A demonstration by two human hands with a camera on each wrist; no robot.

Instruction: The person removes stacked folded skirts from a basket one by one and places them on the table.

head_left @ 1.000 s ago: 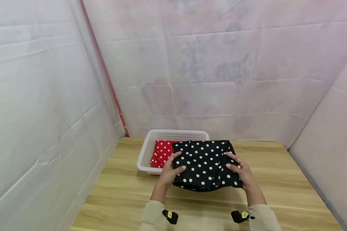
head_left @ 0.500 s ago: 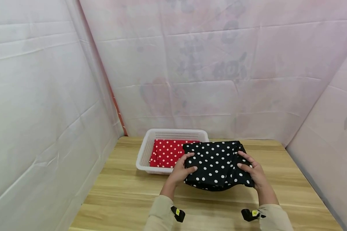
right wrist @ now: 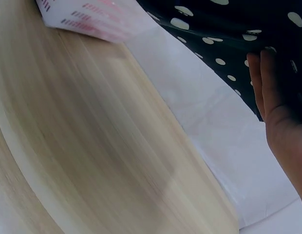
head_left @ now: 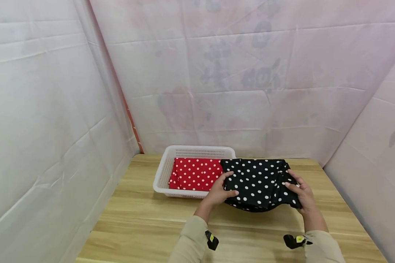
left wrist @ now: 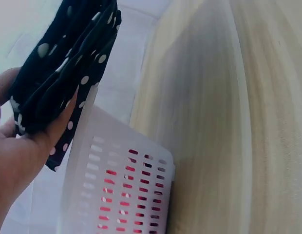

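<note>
A folded black cloth with white polka dots [head_left: 255, 182] is held up in the air between both hands. My left hand [head_left: 217, 191] grips its left edge, thumb on top and other fingers beneath; the left wrist view shows its stacked layers [left wrist: 68, 68] pinched there. At the right edge my right hand [head_left: 303, 193] holds on, thumb above and fingers under the cloth in the right wrist view [right wrist: 273, 97]. A folded red cloth with white dots [head_left: 195, 173] lies in a white plastic basket [head_left: 161, 175], its right part hidden behind the black cloth and left hand.
The basket stands at the back left of a wooden table [head_left: 145, 226]. A pale printed sheet [head_left: 230, 109] hangs behind the table, with more sheeting at the left [head_left: 52, 146] and right sides.
Both hands have carried the black cloth to the right, away from over the basket. More of the red cloth now shows. The basket stays where it was.
</note>
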